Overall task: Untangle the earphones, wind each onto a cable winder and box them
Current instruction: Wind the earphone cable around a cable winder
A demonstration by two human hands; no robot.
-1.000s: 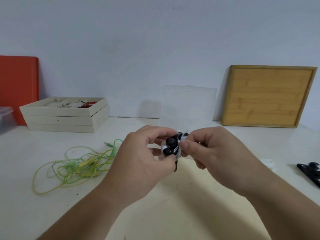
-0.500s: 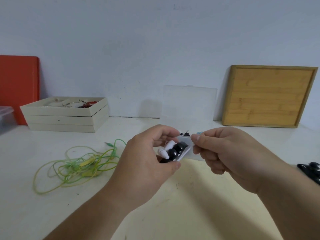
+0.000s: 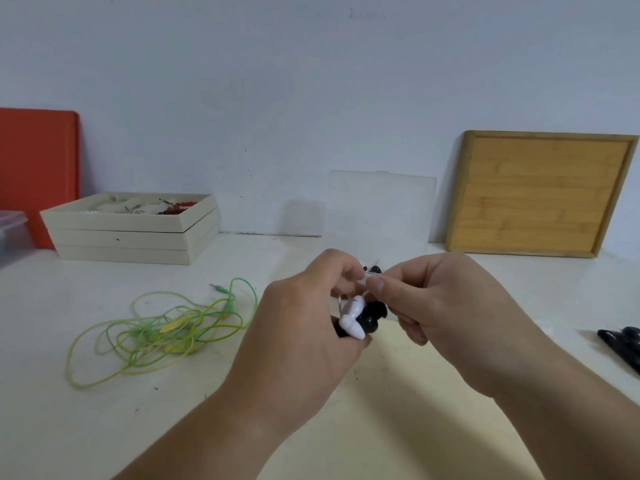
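Observation:
My left hand (image 3: 298, 327) holds a small bundle above the table: a white cable winder (image 3: 353, 318) with black earphones (image 3: 372, 315) wound on it. My right hand (image 3: 440, 306) pinches a thin white end of the bundle at its top, thumb against forefinger. A tangle of green and yellow earphones (image 3: 162, 327) lies loose on the white table (image 3: 104, 427) to the left, its plug pointing away. A clear plastic box with its lid up (image 3: 381, 206) stands behind my hands, mostly hidden low down.
Stacked beige trays (image 3: 131, 233) with small items sit at the back left, beside a red board (image 3: 38, 174) and a grey bin (image 3: 12, 233). A wooden tray (image 3: 540, 192) leans on the wall at the right. Black objects (image 3: 623, 344) lie at the right edge.
The bundle has turned in my left hand, so the white winder now faces me. My right hand has shifted from the bundle's side up to pinch its top.

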